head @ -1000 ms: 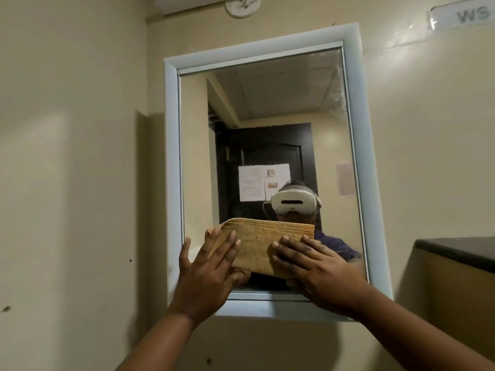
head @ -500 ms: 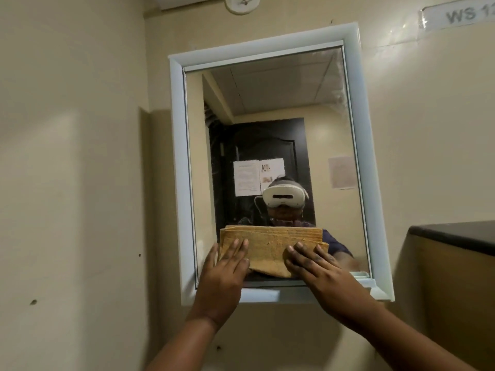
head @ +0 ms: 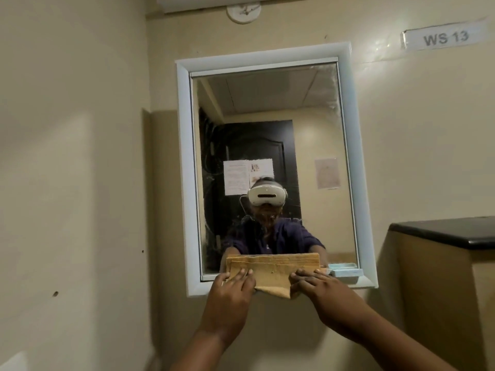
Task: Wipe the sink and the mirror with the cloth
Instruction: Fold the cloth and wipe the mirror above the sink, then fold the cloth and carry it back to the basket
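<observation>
A wall mirror (head: 273,108) in a pale blue-white frame (head: 184,170) hangs straight ahead. A folded tan cloth (head: 273,271) lies flat against the glass at its bottom edge and hangs over the lower frame. My left hand (head: 233,293) presses the cloth's left part with straight fingers. My right hand (head: 318,287) presses its right part the same way. The glass reflects a person with a white headset and both arms reaching forward. The sink is out of view.
A small pale blue dish (head: 344,270) sits on the frame's ledge at the lower right, close to my right hand. A black-topped ledge (head: 444,231) juts from the wall at right. Above it hangs a "WS 13" label (head: 444,37). Bare beige wall lies at left.
Both hands have slid the cloth down the glass from the lower middle to the bottom edge, where it now overlaps the frame. The view has pulled back and more of the mirror shows.
</observation>
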